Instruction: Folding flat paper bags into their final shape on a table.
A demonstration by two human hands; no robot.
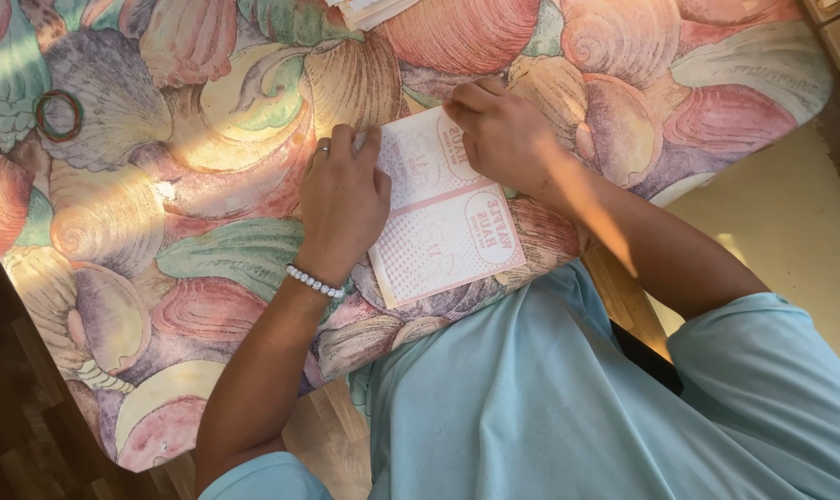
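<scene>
2 hands' fingers (364,148) press the pink printed sheet (443,218) flat.

A tabletop (207,259) covered in a cloth printed with large pastel seashells carried a pink-and-white printed paper sheet (443,218), lying flat beneath and between the left hand (341,199) and right hand (503,130). A rubber band (60,115) lay well left of the left hand. A stack of papers (369,9) sat beyond both hands.
</scene>
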